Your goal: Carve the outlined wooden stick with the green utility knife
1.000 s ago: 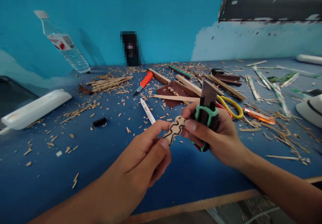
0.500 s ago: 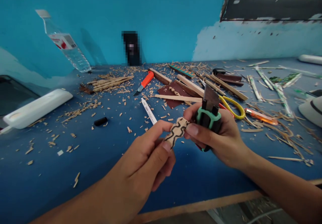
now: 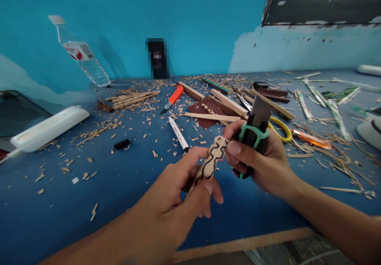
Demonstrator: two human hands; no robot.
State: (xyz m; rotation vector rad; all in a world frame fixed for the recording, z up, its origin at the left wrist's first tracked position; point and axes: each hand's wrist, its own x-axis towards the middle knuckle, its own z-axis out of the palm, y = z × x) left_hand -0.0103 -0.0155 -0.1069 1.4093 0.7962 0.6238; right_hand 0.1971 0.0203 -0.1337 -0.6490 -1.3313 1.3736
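A narrow piece of wood (image 3: 212,161) with wavy black lines drawn along it slants up between both hands. My left hand (image 3: 178,201) is closed around its lower part, thumb on the near side. At its upper end, the thumb of my right hand (image 3: 269,169) rests against the wood or very close to it. The same hand grips a cutter knife (image 3: 252,137) with a black and teal handle, its broad blade pointing up and away from the wood. A white marker pen (image 3: 178,134) lies uncapped just beyond my left hand, its black cap (image 3: 121,144) further left.
Wood shavings litter the blue table (image 3: 125,181). Beyond my hands lie an orange cutter (image 3: 172,99), wood strips (image 3: 229,103), brown sandpaper (image 3: 205,120), yellow-handled scissors (image 3: 281,130) and an orange-handled tool (image 3: 311,138). A water bottle (image 3: 86,64) and carved sticks (image 3: 135,99) are at left.
My left hand has slid down the wood with its fingers loosened, so more of the drawn lines show. Both hands and the knife have shifted slightly right.
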